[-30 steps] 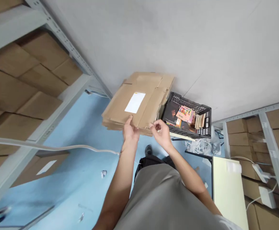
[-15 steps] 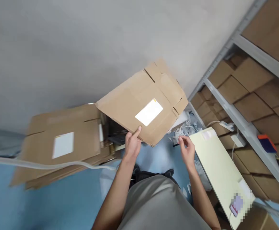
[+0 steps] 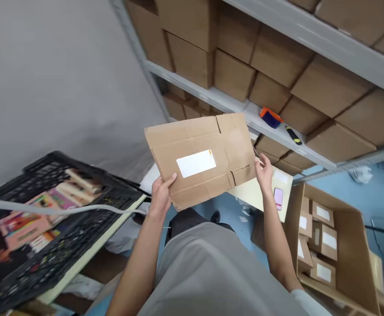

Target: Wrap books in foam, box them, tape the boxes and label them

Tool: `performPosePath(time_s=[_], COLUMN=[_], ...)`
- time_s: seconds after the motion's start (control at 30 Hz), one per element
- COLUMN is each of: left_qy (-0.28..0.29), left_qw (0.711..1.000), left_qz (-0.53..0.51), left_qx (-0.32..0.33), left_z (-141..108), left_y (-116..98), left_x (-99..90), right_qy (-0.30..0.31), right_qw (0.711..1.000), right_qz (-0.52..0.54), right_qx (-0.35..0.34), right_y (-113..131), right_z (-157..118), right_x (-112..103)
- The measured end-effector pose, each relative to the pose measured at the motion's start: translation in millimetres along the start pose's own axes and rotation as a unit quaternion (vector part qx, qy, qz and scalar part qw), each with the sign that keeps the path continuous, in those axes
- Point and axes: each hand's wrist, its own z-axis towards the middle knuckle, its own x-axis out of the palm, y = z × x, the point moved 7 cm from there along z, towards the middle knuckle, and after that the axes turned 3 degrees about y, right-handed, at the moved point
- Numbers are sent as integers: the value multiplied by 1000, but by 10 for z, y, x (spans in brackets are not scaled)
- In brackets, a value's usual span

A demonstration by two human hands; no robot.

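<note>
A flattened brown cardboard sheet (image 3: 208, 136) with slots and creases hangs in front of me, a white label (image 3: 196, 163) stuck near its middle. My left hand (image 3: 161, 193) pinches its lower left edge, thumb on the front and the fingers mostly behind. At the right edge, my right hand (image 3: 263, 172) has its fingers curled against the cardboard. Behind the right part of the sheet stands a pale yellow table (image 3: 251, 193), with a phone (image 3: 278, 199) lying on it.
Shelves (image 3: 225, 100) of brown boxes cross the top, holding an orange-and-blue tool (image 3: 271, 117) and a black-and-yellow cutter (image 3: 293, 135). A large open carton (image 3: 350, 245) with labelled boxes is at right. Black trays (image 3: 109, 193) hold colourful packs at left, crossed by a white hose (image 3: 56, 210).
The view has turned right, toward the shelves. The stacked cardboard has left view, and the sheet is more level. My right hand, apart from the sheet before, is now at its right edge.
</note>
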Motion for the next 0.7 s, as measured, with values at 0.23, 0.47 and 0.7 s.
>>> performPosePath(time_s=[0.23,0.47,0.7], left_qy=[151,237,349], left_qw=[985,948,893], left_qz=[87,183,257], left_qx=[14,109,119], left_z=[584,1105,1345], left_y=[228,648,1190], left_x=[934,1555,2181], right_qy=[-84,-108,-201], right_qw=[995,986,956], right_qz=[9,16,-30], right_qx=[55,124,214], right_y=[-721,-1061,-1580], right_z=[208,-29,-623], right_x=[-846,-1328,-1388])
